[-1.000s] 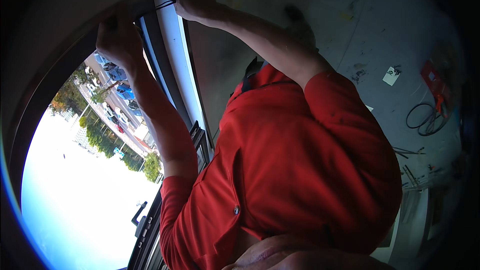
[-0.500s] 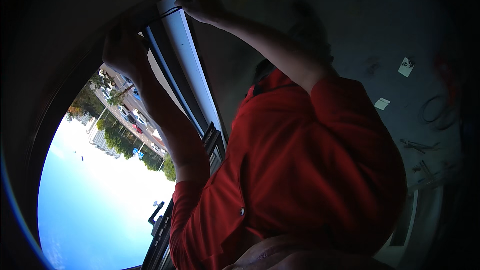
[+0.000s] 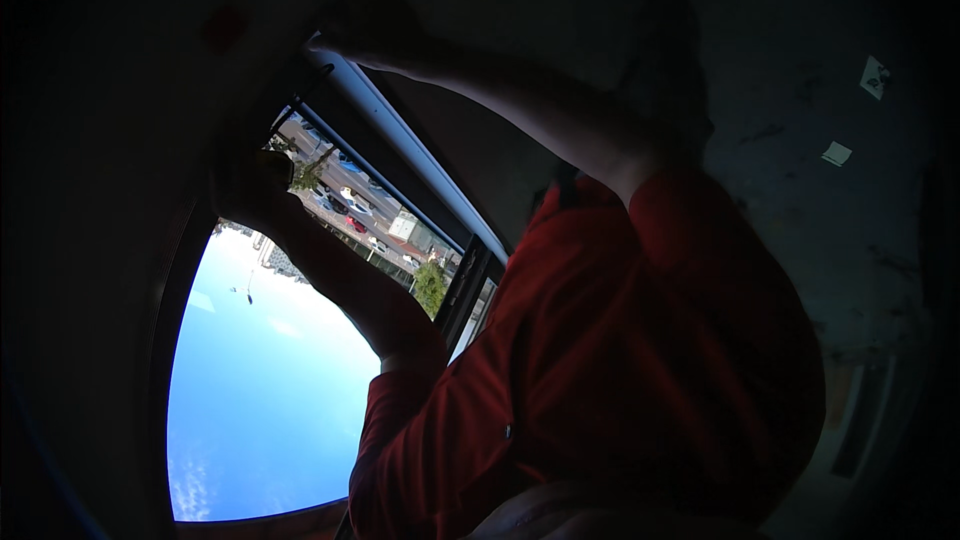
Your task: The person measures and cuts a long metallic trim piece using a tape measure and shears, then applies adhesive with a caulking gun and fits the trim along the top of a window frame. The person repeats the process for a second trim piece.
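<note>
Along the open-looking window's pale sill rail (image 3: 405, 147), both my arms stretch to the far left corner. A thin black strip (image 3: 297, 101) spans the gap between my hands, curving at its upper end. My right hand (image 3: 370, 28) is curled at the far end of the rail, by that curved end. Nearer and further left, my left hand (image 3: 252, 175) is bent closed at the strip's lower end, dark against the bright window (image 3: 270, 380). Deep shadow covers most of the fingers on both hands, so the exact grip is hard to see.
A dark frame upright (image 3: 465, 290) meets the rail beside my left arm. Beyond the window, a street with parked cars and trees lies far below. Two pale paper pieces (image 3: 874, 78) lie on the dim floor (image 3: 790, 230) at right. A dark red patch (image 3: 225, 28) shows upper left.
The view has shifted, moving the window rightward, and the room looks darker. My left hand is lower in view, my right hand slightly left and lower. The strip is still between them.
</note>
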{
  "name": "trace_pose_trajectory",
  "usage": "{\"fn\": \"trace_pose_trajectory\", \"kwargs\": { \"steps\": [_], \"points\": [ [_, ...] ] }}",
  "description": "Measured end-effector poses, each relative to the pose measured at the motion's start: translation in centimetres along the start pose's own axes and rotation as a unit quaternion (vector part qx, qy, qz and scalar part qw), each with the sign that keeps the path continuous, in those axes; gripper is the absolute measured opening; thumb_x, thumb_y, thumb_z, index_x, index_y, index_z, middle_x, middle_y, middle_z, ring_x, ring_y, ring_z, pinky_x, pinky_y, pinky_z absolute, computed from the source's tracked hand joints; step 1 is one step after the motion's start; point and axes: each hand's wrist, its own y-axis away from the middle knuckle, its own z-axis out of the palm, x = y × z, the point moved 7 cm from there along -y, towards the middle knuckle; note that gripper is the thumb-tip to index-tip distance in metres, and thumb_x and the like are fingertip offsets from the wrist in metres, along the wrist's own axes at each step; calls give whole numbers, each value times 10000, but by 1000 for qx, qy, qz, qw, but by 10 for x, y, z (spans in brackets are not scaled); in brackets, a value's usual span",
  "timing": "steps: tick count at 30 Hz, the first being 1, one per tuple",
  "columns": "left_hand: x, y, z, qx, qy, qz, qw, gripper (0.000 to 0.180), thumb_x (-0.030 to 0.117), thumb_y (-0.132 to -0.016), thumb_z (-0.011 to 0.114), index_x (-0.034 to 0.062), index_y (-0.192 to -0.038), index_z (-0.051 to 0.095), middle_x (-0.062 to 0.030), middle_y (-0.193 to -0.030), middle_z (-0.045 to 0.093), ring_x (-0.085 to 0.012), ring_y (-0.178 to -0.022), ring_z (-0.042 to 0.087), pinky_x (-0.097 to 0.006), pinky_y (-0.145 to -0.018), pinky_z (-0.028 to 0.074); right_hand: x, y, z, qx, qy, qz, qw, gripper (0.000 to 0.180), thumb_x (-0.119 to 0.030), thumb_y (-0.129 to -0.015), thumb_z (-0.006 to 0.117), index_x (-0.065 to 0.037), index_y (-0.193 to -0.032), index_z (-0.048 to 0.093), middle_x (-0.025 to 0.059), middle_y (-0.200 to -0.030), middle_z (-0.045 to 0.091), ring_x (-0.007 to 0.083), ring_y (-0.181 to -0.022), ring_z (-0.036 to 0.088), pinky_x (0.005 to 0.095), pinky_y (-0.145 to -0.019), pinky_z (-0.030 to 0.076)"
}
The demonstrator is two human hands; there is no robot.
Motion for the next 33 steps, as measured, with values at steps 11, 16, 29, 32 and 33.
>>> {"fn": "trace_pose_trajectory", "kwargs": {
  "steps": [11, 16, 29, 32, 33],
  "points": [
    [-19, -6, 1, -6, 2, 95, 995, 281, 257, -1004, 717, 56, -1196, 758, -135, -1168, 753, -233, -1016, 759, -322, -732, 672, -1, -10, -14, -56, -89, 75, 992, 644, -681, -869, 742, -104, -1155, 734, 93, -1019, 751, 248, -947, 731, 415, -857, 591],
    [-6, -2, 5, -3, 16, -4, 1000, 313, 285, -992, 731, 59, -1208, 748, -130, -1156, 762, -223, -990, 765, -325, -722, 675, -1, -15, -19, -42, -78, 45, 995, 630, -664, -873, 749, -115, -1182, 728, 95, -1072, 740, 255, -986, 724, 429, -873, 591],
    [-5, 8, 6, 16, 106, -116, 987, 329, 265, -957, 773, 62, -1214, 744, -137, -1149, 759, -233, -1021, 756, -373, -806, 674, -6, -11, -34, -56, -59, 111, 991, 518, -551, -954, 718, -84, -1176, 697, 125, -1116, 702, 257, -1031, 692, 415, -878, 586],
    [-6, 8, 11, 8, 111, -105, 988, 324, 271, -958, 772, 59, -1201, 744, -134, -1141, 757, -234, -1011, 760, -367, -787, 676, 10, -11, -18, -96, -43, 99, 989, 476, -530, -985, 686, -77, -1130, 701, 135, -1154, 684, 271, -1060, 678, 411, -891, 582],
    [-11, 8, 12, 9, 88, -95, 992, 321, 248, -958, 767, 48, -1208, 742, -142, -1154, 755, -236, -997, 760, -361, -772, 673, 9, -5, -18, -49, -45, 77, 995, 485, -539, -983, 683, -74, -1118, 701, 136, -1158, 683, 275, -1059, 677, 415, -890, 581]
  ]
}}
